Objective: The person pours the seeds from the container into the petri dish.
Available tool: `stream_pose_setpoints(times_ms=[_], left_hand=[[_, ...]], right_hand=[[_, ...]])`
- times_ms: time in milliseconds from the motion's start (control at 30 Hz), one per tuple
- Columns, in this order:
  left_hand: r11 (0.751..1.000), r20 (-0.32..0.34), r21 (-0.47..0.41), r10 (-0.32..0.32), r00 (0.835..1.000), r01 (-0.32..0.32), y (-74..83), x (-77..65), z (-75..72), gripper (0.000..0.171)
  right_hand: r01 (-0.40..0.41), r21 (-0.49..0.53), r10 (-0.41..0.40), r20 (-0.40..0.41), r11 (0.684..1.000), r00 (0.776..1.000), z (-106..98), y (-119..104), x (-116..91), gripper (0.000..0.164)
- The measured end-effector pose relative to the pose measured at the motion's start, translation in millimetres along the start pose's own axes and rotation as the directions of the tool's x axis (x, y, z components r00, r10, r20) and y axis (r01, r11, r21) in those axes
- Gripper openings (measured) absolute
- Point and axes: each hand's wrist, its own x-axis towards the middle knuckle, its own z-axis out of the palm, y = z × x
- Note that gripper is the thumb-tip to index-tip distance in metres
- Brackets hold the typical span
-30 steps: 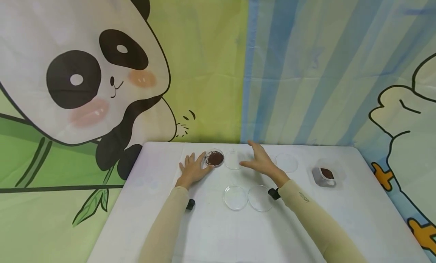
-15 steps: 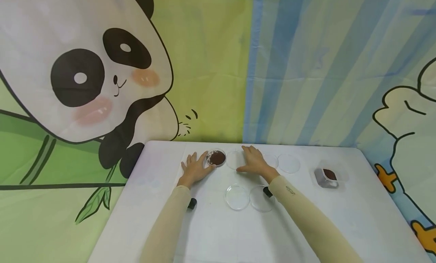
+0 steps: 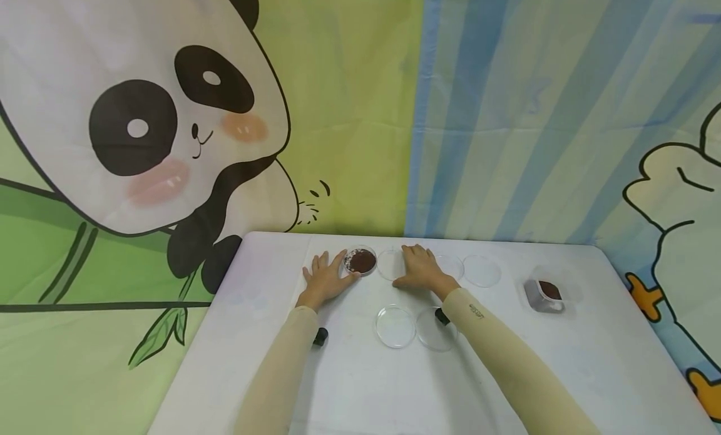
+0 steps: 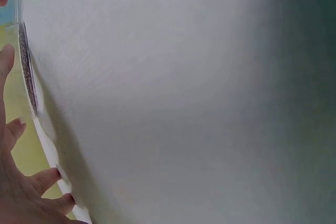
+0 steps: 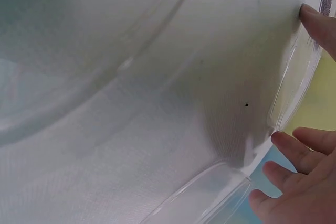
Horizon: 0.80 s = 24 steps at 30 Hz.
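Observation:
A petri dish [image 3: 360,261] of dark brown granules, with white specks along its left side, sits near the table's back edge. My left hand [image 3: 327,278] lies left of it, fingers spread, the index finger and thumb at its rim. In the left wrist view this dish [image 4: 28,72] appears edge-on beside the thumb. Right of it stands a clear petri dish [image 3: 388,266] holding nothing visible. Around that dish's right side my right hand [image 3: 419,269] extends its thumb and fingers. The right wrist view shows the index fingertip right at the clear dish's [image 5: 294,87] edge.
Two more clear dishes [image 3: 482,271] continue the back row on the right, one partly behind my right hand. Two clear dishes [image 3: 395,326] lie nearer me, one partly under my right wrist. A small container [image 3: 545,296] of brown granules stands on the table's right side.
My right hand has moved left and down to the clear dish beside the filled one. My left hand stays beside the filled dish. The head view has shifted slightly.

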Motion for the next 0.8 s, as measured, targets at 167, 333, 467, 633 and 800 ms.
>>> stream_pose_setpoints(times_ms=[167, 333, 467, 633, 800], left_hand=[[1.000, -0.004, 0.001, -0.002, 1.000, 0.002, 0.6, -0.2, -1.2, 0.082], [1.000, 0.011, 0.000, -0.006, 1.000, 0.006, -1.2, 0.9, 0.2, 0.084], [1.000, 0.019, 0.004, -0.008, 1.000, 0.007, -2.4, 2.6, 2.4, 0.084], [1.000, 0.005, 0.004, -0.004, 1.000, 0.004, -3.4, 3.8, 3.0, 0.084], [1.000, 0.000, -0.001, -0.009, 1.000, 0.009, -3.6, 3.0, 2.3, 0.084]], right_hand=[[-0.002, 0.011, 0.002, -0.002, 1.000, 1.000, -0.4, -1.5, 0.4, 0.099], [0.001, 0.030, -0.001, -0.006, 1.000, 1.000, 0.6, -0.9, -0.2, 0.098], [0.010, 0.047, -0.009, -0.015, 0.999, 1.000, -0.1, -0.6, -1.1, 0.099], [0.040, 0.106, -0.033, -0.066, 0.994, 0.997, -3.7, -1.0, -1.3, 0.099], [0.052, 0.152, -0.039, -0.088, 0.987, 0.995, -5.7, -1.7, -2.5, 0.098]])
